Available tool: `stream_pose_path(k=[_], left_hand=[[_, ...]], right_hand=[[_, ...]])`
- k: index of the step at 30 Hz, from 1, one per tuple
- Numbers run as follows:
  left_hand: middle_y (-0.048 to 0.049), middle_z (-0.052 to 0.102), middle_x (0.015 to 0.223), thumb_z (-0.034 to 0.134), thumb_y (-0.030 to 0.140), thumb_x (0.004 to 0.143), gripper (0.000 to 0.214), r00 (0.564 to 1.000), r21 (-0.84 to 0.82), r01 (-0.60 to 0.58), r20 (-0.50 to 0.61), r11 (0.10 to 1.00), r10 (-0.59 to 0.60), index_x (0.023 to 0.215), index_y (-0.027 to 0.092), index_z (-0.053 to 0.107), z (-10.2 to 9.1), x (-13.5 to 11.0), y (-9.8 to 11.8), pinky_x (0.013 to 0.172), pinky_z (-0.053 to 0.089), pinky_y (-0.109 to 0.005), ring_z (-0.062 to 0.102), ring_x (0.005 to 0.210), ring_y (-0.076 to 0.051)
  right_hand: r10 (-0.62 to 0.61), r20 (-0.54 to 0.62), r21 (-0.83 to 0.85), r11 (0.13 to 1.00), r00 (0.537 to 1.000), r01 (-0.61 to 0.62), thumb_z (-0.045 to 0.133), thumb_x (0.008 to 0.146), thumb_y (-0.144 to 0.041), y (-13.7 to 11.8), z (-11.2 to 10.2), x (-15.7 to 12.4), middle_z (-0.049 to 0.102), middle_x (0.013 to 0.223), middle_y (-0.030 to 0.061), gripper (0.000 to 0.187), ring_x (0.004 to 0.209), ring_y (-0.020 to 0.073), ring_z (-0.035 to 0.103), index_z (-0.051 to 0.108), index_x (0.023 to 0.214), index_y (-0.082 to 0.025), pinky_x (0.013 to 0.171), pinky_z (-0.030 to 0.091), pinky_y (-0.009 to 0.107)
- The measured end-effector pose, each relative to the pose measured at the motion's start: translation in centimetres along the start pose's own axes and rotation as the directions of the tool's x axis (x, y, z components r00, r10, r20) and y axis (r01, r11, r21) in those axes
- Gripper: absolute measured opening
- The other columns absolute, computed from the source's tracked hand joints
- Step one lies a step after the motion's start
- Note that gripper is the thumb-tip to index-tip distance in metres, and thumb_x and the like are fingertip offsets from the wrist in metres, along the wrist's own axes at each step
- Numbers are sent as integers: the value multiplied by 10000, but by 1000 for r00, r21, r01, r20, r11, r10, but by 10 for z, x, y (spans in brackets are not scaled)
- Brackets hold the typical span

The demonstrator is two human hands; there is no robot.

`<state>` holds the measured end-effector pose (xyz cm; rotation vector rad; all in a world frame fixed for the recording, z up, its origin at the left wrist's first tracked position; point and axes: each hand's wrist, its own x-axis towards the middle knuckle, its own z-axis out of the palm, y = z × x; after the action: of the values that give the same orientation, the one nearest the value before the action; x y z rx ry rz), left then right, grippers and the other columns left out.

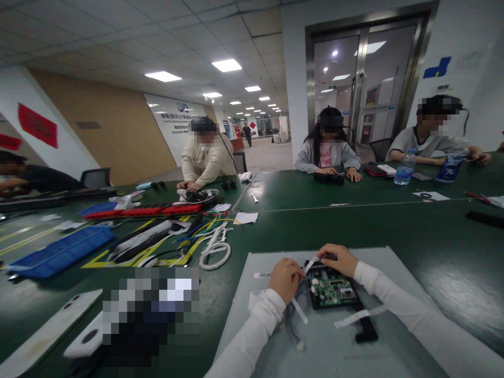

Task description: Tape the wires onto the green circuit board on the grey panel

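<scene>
A green circuit board (331, 290) in a black frame lies on a grey panel (397, 294) in front of me. My left hand (285, 279) is curled at the board's left edge, fingers closed on a white ribbon strip (299, 310) that runs down from it. My right hand (339, 259) rests at the board's top edge, fingers pinched on the upper end of a white strip there. Another white strip (360, 316) lies loose to the board's right. Both arms wear white sleeves.
The green table (354, 220) holds white cable loops (214, 254), coloured wires, a blue tray (59, 252) and red strips (134, 211) at left. Three people sit across the table; a water bottle (404, 168) stands at right. A black part (366, 329) lies below the board.
</scene>
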<state>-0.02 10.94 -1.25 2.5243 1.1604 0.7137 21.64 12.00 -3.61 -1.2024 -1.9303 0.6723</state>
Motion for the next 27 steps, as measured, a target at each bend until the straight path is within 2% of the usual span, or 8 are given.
stream_pose_path(k=[8, 14, 27], left_hand=[[-38, 571, 724, 394, 14, 629, 274, 1000, -8, -10, 4, 1000, 10, 637, 170, 620, 1, 0, -2, 751, 368, -301, 456, 799, -171], [-37, 569, 721, 394, 13, 631, 268, 1000, -3, -23, -5, 1000, 23, 635, 169, 613, 0, 0, -1, 747, 368, -295, 454, 797, -169], [-37, 570, 720, 395, 9, 635, 268, 1000, -13, -22, -4, 1000, 22, 631, 164, 614, 0, 0, 0, 751, 372, -291, 456, 797, -165]], right_hand=[[-80, 4, -76, 994, 997, 80, 532, 693, -194, -1, 0, -1, 600, 858, 30, 185, 831, 163, 526, 625, 852, -210, 777, 378, 296], [-82, 26, -125, 988, 996, 85, 528, 701, -214, -1, 0, 0, 584, 892, 33, 212, 863, 166, 517, 621, 890, -224, 797, 371, 298], [-59, -18, -118, 991, 998, 56, 520, 713, -229, 1, 1, -2, 545, 950, 36, 209, 894, 160, 506, 630, 891, -237, 822, 372, 294]])
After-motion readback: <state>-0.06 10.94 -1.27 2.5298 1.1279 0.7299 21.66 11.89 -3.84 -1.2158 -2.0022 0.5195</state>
